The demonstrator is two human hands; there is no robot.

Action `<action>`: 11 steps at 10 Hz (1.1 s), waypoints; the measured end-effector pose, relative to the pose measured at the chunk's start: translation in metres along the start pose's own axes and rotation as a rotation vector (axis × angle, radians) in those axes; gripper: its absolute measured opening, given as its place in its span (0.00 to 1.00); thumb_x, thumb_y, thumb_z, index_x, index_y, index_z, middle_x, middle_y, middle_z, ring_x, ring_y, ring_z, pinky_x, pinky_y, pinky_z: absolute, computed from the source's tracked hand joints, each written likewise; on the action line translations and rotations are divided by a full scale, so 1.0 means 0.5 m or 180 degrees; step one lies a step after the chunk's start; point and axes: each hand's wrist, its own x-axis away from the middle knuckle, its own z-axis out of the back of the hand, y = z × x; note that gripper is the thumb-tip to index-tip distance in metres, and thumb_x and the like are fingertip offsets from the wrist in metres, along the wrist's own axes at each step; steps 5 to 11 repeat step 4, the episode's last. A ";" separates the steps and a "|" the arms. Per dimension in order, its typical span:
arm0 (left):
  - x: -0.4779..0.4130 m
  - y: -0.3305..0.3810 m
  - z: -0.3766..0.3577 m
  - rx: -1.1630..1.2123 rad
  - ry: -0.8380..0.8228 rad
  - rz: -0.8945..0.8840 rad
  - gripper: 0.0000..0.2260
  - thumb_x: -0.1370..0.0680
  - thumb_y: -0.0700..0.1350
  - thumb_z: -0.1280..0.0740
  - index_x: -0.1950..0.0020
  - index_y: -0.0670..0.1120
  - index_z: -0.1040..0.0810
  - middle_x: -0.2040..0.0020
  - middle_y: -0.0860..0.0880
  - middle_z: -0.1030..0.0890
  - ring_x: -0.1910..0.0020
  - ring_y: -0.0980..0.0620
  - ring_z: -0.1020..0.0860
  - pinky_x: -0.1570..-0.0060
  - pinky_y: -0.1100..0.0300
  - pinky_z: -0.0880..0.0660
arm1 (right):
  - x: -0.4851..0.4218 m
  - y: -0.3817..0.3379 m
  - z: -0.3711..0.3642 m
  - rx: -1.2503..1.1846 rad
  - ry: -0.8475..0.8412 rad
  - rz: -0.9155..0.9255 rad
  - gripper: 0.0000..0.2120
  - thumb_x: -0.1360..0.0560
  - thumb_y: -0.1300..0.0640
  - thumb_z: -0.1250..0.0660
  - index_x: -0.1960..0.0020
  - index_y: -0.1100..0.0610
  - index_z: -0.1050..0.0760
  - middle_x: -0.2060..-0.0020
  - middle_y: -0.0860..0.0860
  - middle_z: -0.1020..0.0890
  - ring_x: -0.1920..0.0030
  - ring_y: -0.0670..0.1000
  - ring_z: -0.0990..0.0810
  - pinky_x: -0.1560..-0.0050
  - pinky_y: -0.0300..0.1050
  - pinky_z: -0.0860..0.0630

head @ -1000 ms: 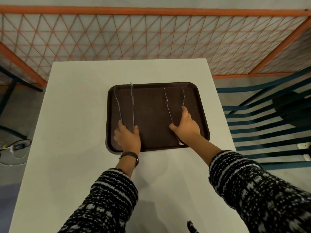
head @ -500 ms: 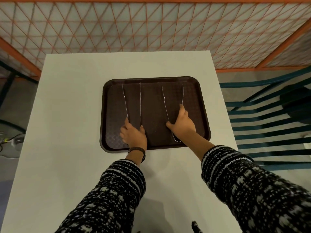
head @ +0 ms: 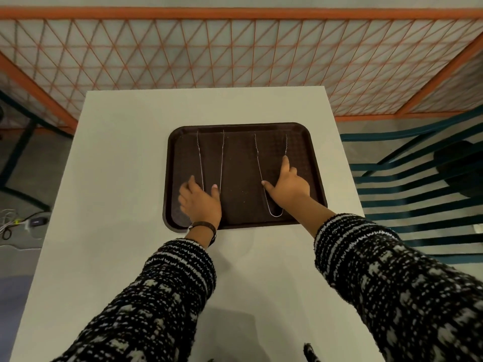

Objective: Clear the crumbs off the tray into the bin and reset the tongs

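Two flat, loose hands: left hand [head: 200,205] on left tongs [head: 200,158], right hand [head: 287,186] on right tongs [head: 259,158].
If we bump our tray [head: 237,152], crumbs [head: 243,190] may spill.

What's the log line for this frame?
stage: tongs reset | left hand: rests on left tongs | right hand: spread across right tongs | both pairs: flat on tray | bin: not in view

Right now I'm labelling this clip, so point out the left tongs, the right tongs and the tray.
left tongs [head: 200,158], head view, on its left arm
right tongs [head: 258,158], head view, on its left arm
tray [head: 239,163], head view, on its bare floor between the tongs
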 end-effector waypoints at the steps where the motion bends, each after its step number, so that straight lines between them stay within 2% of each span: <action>1: -0.014 0.019 0.054 -0.0140 -0.0179 -0.0631 0.23 0.22 0.48 0.36 0.29 0.44 0.34 0.31 0.41 0.34 0.33 0.41 0.36 0.36 0.46 0.37 | 0.008 0.003 0.056 0.0182 -0.0057 0.0248 0.31 0.23 0.43 0.41 0.28 0.58 0.45 0.37 0.59 0.28 0.44 0.61 0.23 0.56 0.50 0.27; 2: -0.034 0.065 0.135 -0.0124 -0.0990 -0.1438 0.17 0.22 0.45 0.37 0.33 0.45 0.28 0.34 0.43 0.27 0.34 0.42 0.33 0.34 0.49 0.35 | 0.033 -0.004 0.142 0.0343 -0.0417 0.0765 0.21 0.23 0.46 0.40 0.36 0.58 0.32 0.41 0.58 0.24 0.41 0.60 0.24 0.45 0.51 0.27; 3: -0.061 0.141 0.247 -0.0227 -0.1159 -0.2152 0.16 0.21 0.44 0.37 0.34 0.44 0.26 0.35 0.43 0.24 0.35 0.43 0.29 0.34 0.50 0.33 | 0.061 -0.024 0.261 0.0420 -0.0347 0.1136 0.17 0.22 0.47 0.40 0.41 0.58 0.27 0.43 0.57 0.22 0.42 0.58 0.25 0.46 0.49 0.29; 4: -0.075 0.218 0.362 -0.0274 -0.0983 -0.2539 0.15 0.20 0.45 0.38 0.34 0.45 0.25 0.34 0.44 0.25 0.33 0.46 0.30 0.33 0.56 0.36 | 0.096 -0.044 0.381 0.0446 -0.0050 0.1284 0.16 0.22 0.47 0.40 0.41 0.57 0.26 0.43 0.55 0.22 0.42 0.56 0.25 0.47 0.47 0.31; 11: -0.075 0.218 0.362 -0.0274 -0.0983 -0.2539 0.15 0.20 0.45 0.38 0.34 0.45 0.25 0.34 0.44 0.25 0.33 0.46 0.30 0.33 0.56 0.36 | 0.096 -0.044 0.381 0.0446 -0.0050 0.1284 0.16 0.22 0.47 0.40 0.41 0.57 0.26 0.43 0.55 0.22 0.42 0.56 0.25 0.47 0.47 0.31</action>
